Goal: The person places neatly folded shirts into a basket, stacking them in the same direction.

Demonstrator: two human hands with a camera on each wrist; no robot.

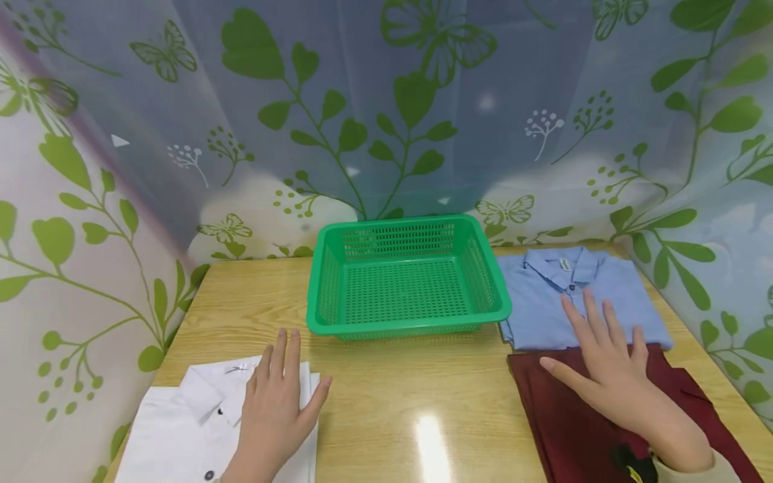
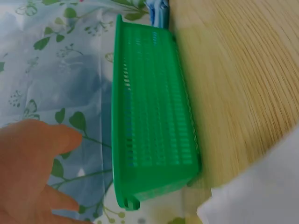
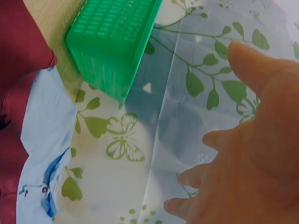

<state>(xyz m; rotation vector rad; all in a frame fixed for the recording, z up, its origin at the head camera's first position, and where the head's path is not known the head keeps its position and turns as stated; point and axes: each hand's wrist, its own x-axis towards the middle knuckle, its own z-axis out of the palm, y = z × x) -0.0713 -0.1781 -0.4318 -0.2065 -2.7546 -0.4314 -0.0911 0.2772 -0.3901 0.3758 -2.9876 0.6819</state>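
Note:
In the head view my left hand [image 1: 274, 402] is over a folded white shirt [image 1: 175, 422] at the lower left, fingers straight and thumb spread. My right hand [image 1: 616, 376] has its fingers spread above a folded dark red garment [image 1: 574, 429], fingertips overlapping the blue shirt [image 1: 628, 295] behind it. Neither hand holds anything. A green plastic basket [image 1: 410, 329] with perforated sides stands between and beyond the hands, nothing inside it. Both wrist views show the basket's side, with the left hand [image 2: 32, 172] and right hand [image 3: 238, 149] apart from it.
The wooden table [image 1: 374, 402] carries all these things. A patterned curtain [image 1: 362, 100] with green leaves and butterflies hangs close behind the basket and along both sides. A bright light reflection lies on the table's front middle.

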